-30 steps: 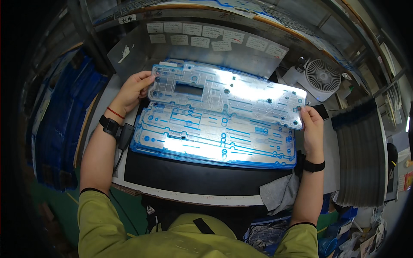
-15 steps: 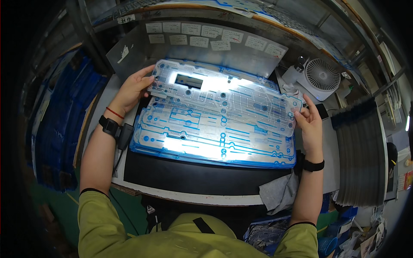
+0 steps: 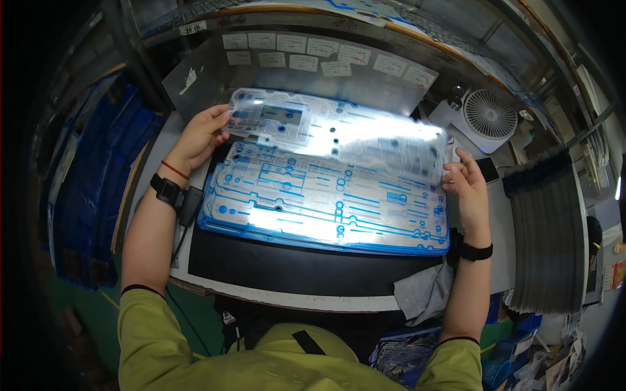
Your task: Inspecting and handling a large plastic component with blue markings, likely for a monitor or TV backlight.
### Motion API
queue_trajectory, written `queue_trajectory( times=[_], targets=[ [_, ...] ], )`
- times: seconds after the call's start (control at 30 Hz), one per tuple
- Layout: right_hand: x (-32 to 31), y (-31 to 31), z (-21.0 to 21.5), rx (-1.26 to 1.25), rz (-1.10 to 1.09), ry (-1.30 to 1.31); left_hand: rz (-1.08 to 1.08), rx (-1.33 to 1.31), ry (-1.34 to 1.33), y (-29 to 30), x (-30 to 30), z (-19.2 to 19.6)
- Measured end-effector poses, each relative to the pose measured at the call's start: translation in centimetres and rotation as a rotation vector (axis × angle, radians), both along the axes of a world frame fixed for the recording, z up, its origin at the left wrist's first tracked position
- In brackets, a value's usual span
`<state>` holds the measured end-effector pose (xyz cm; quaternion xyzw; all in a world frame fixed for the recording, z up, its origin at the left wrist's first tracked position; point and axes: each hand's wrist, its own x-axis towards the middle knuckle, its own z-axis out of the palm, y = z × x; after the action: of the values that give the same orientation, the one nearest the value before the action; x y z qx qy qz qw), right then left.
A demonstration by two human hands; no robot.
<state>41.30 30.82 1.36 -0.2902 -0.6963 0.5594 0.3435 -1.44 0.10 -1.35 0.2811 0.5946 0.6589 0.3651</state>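
Observation:
A thin, clear plastic sheet (image 3: 317, 124) with cut-outs and fine printed lines is held up by both its short ends. My left hand (image 3: 207, 133) pinches the left end between thumb and fingers. At the opposite end, my right hand (image 3: 466, 182) grips the right edge, thumb on the near side. Below and nearer to me lies a stack of similar clear sheets (image 3: 306, 218) with blue outlines, partly covered by the lifted one. Strong glare hides some of the detail on both.
A black mat (image 3: 293, 270) lies under the stack. A grey cloth (image 3: 424, 293) hangs over the front edge at right. The white fan (image 3: 489, 114) stands at back right, before a metal panel (image 3: 202, 85) with paper labels. Piled sheets (image 3: 544, 228) flank the right side, blue ones (image 3: 91, 195) the left.
The held sheet has shifted slightly left and tilted, so its glare has moved to the right. Both hands keep their grip at its ends.

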Motion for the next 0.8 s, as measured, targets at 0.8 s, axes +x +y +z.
queue_trajectory(
  times=[0.8],
  targets=[
    [0.3, 0.0, 0.0, 0.106, 0.042, -0.098, -0.255, -0.082, 0.144, -0.1, 1.8, 1.0]
  ],
)
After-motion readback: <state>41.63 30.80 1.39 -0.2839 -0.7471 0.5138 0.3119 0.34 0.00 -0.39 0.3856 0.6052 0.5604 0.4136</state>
